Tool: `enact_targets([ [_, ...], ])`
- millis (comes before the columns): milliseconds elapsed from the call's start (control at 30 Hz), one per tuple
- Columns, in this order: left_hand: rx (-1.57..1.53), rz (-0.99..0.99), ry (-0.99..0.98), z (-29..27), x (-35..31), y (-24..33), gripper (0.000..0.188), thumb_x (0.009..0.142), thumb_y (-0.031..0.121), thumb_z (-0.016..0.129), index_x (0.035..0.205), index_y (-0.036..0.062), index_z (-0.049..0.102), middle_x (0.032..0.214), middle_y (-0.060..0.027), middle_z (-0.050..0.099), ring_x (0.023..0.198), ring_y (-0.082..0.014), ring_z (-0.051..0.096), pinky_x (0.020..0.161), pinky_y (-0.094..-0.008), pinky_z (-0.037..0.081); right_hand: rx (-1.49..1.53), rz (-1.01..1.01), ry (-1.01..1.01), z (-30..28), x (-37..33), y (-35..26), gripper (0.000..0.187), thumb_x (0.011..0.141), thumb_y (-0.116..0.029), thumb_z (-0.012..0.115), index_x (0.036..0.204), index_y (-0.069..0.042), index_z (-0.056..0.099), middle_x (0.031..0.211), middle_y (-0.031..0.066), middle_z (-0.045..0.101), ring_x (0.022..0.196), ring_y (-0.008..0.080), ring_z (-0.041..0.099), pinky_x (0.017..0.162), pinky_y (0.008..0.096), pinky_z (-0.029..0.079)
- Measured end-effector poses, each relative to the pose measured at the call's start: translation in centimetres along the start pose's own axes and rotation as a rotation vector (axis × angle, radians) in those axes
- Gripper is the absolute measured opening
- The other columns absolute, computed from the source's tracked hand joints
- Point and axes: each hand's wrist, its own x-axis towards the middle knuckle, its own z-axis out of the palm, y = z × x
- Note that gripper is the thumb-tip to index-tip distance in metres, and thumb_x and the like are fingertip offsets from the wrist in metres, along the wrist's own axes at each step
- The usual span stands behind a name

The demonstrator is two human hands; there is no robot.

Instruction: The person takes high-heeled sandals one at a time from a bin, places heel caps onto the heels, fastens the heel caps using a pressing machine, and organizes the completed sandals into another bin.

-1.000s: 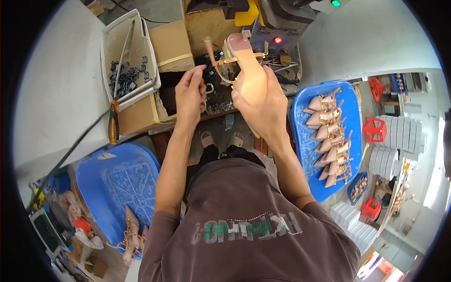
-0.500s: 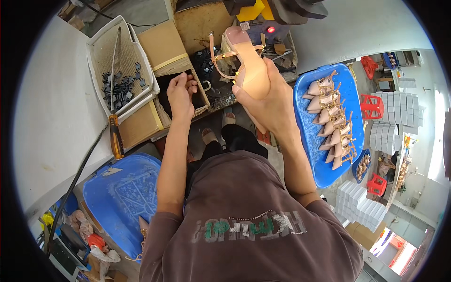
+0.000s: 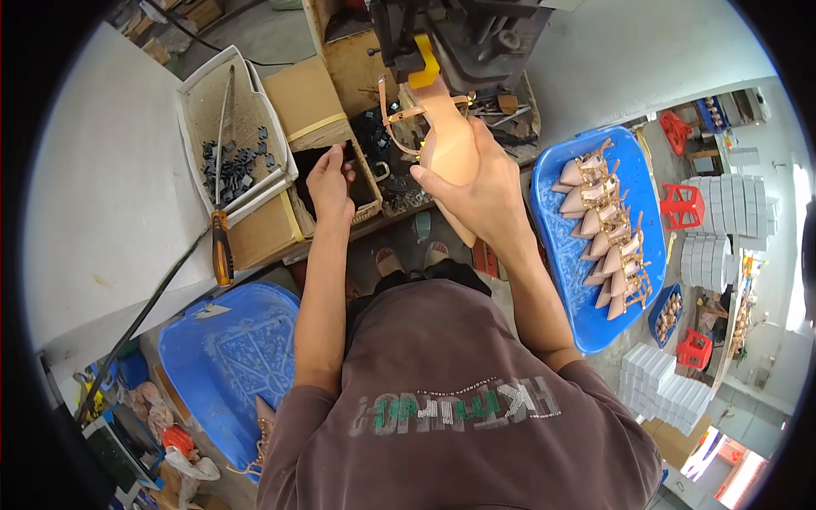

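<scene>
In my right hand (image 3: 489, 187) is a beige strappy shoe (image 3: 450, 149), gripped around its front part with the sole facing up. Its heel end reaches in under a dark machine head (image 3: 467, 42) with a yellow part (image 3: 423, 61), which hides the heel. Thin ankle straps with gold studs hang out at the shoe's sides. My left hand (image 3: 330, 185) hovers above an open cardboard box (image 3: 367, 170), fingers curled and pressed together. Whatever they hold, if anything, is too small to make out.
A white tray (image 3: 189, 127) with small black pieces (image 3: 234, 170) and a long screwdriver (image 3: 222, 255) lies at left. Several finished-looking beige shoes (image 3: 599, 221) fill part of a blue tray (image 3: 557, 297) at right. Another blue tray (image 3: 225, 357) stands lower left.
The shoe has slid away from me so its heel end is now under the machine head. The view has shifted, bringing more of the machine into sight. My left hand stays over the box.
</scene>
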Motion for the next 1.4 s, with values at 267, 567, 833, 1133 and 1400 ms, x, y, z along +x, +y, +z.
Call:
enact_targets([
  [267, -0.022, 0.032, -0.064, 0.2, 0.1, 0.2, 0.027, 0.095, 0.018, 0.066, 0.11, -0.0043, 0.068, 0.085, -0.0006, 0.061, 0.069, -0.0083, 0.051, 0.055, -0.0215, 0.042, -0.035, -0.007, -0.037, -0.1, 0.3, 0.6, 0.091, 0.071, -0.033, 0.083, 0.135, 0.014, 0.037, 0.109, 0.0347, 0.057, 0.103, 0.0472, 0.059, 0.089, 0.0485, 0.049],
  [567, -0.063, 0.058, -0.11, 0.2, -0.3, 0.5, 0.023, 0.093, 0.013, 0.069, 0.109, -0.0029, 0.067, 0.086, -0.0021, 0.062, 0.072, -0.0096, 0.057, 0.059, -0.0217, 0.048, 0.126, -0.021, -0.006, 0.6, -0.1, 2.1, 0.093, 0.07, -0.033, 0.085, 0.139, 0.007, 0.036, 0.121, 0.0265, 0.056, 0.111, 0.0371, 0.059, 0.096, 0.0427, 0.047],
  [833, -0.049, 0.055, -0.135, 0.2, -0.5, 0.5, 0.022, 0.091, 0.014, 0.071, 0.108, -0.0002, 0.068, 0.089, -0.0015, 0.065, 0.072, -0.0092, 0.06, 0.061, -0.0213, 0.05, 0.377, 0.139, -0.074, 0.2, 0.7, 1.6, 0.089, 0.07, -0.026, 0.085, 0.138, 0.008, 0.04, 0.128, 0.0195, 0.055, 0.116, 0.0235, 0.056, 0.099, 0.0343, 0.045],
  [1133, -0.037, 0.043, -0.166, 0.3, -0.1, 0.3, 0.026, 0.09, 0.013, 0.072, 0.112, -0.0005, 0.067, 0.091, -0.0018, 0.066, 0.074, -0.0087, 0.06, 0.062, -0.0205, 0.049, 0.256, 0.097, 0.026, 0.9, 0.7, 2.2, 0.085, 0.064, -0.027, 0.083, 0.132, 0.008, 0.045, 0.116, 0.0243, 0.063, 0.105, 0.0322, 0.065, 0.093, 0.0384, 0.051],
  [1400, 0.02, 0.056, -0.174, -0.1, 0.0, 0.5, 0.029, 0.093, 0.011, 0.068, 0.118, -0.0024, 0.062, 0.092, -0.0034, 0.064, 0.077, -0.0093, 0.058, 0.066, -0.0216, 0.048, 0.196, 0.101, -0.009, 0.6, 0.0, 2.4, 0.096, 0.07, -0.038, 0.084, 0.139, 0.007, 0.037, 0.129, 0.0279, 0.051, 0.122, 0.0378, 0.052, 0.104, 0.0419, 0.042],
])
